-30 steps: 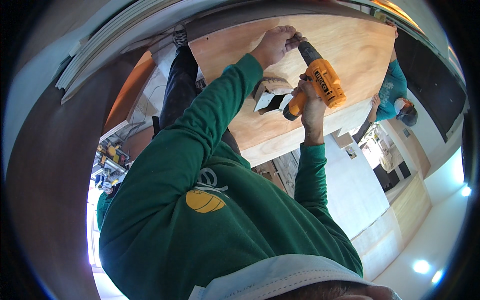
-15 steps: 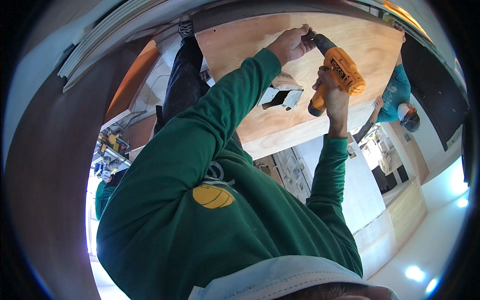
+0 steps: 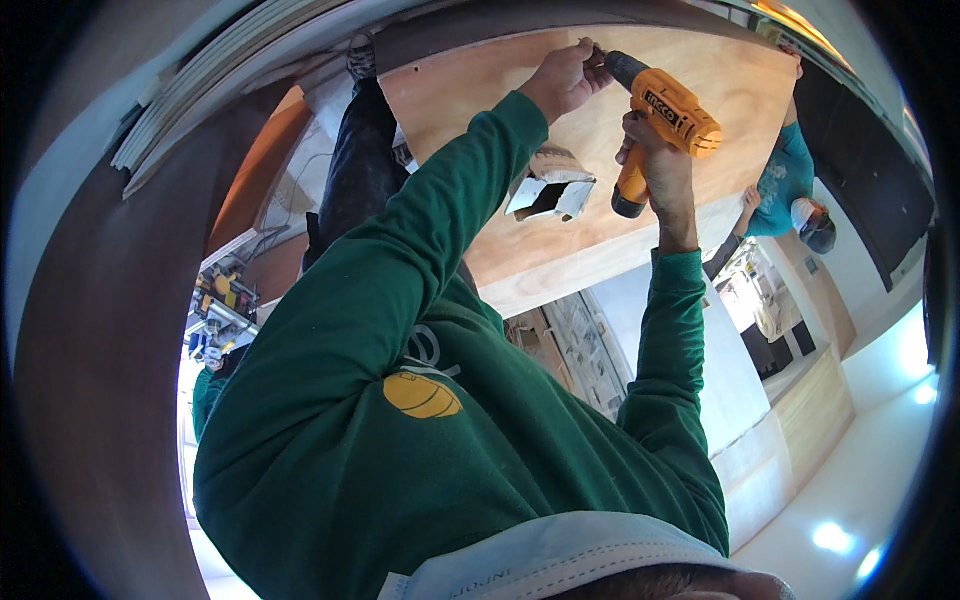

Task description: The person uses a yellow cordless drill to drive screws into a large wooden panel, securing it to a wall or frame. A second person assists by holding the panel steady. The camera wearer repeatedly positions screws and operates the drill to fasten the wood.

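My right hand (image 3: 658, 160) grips the handle of an orange and black cordless drill (image 3: 676, 110), its chuck pointing to the far left. At the chuck's tip, the fingers of my left hand (image 3: 568, 80) are pinched round something small that I cannot make out. Both hands are over a large light plywood panel (image 3: 480, 100), close to its far edge. An opened small cardboard box (image 3: 553, 190) rests on the panel, nearer to me than my left hand.
At the right, a person in a teal shirt (image 3: 782, 185) has hands at the panel's edge. Tools (image 3: 225, 300) lie at the left, near another green-sleeved person (image 3: 207, 395). Long pale strips (image 3: 190, 95) lean at the upper left. A brown board (image 3: 100, 370) fills the left side.
Both hands and the drill have moved slightly left and toward the panel's far edge. The whole view has shifted a little. Each hand's hold looks the same.
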{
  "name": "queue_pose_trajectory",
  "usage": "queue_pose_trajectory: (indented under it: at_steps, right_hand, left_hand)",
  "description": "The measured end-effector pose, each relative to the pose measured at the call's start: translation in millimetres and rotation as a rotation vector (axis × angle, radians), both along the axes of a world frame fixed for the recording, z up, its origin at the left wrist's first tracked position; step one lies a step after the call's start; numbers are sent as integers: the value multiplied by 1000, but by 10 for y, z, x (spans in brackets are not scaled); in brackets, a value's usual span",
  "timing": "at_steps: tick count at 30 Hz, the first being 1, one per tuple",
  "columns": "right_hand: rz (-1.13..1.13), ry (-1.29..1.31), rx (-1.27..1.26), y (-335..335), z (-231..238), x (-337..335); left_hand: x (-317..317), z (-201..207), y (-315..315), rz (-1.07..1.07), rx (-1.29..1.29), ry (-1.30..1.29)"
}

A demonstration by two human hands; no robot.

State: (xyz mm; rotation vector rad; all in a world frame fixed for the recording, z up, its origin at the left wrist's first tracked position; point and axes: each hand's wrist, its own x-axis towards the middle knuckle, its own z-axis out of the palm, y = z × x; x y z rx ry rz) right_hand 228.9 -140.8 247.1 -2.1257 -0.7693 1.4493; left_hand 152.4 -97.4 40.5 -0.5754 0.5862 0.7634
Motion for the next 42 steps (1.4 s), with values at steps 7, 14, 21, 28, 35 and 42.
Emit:
queue_pose_trajectory:
  at_steps: [7,14,21,28,35,42]
  right_hand:
    - [89,-40,-39,104,-106,-19]
    - [83,-32,-31,96,-135,51]
    - [77,-38,-7,60,-125,1]
    - [108,-38,-24,72,-204,101]
    - [155,-71,-34,199,-167,23]
    - [125,-40,-47,294,-152,-3]
  left_hand:
    - [47,-173,105,2,-57,18]
    - [-39,-177,44,51,-93,-2]
    - [1,-323,27,59,-106,-19]
    - [55,-366,43,95,-142,-19]
    - [26,-459,96,116,-215,-104]
    - [-38,-388,212,98,-281,-135]
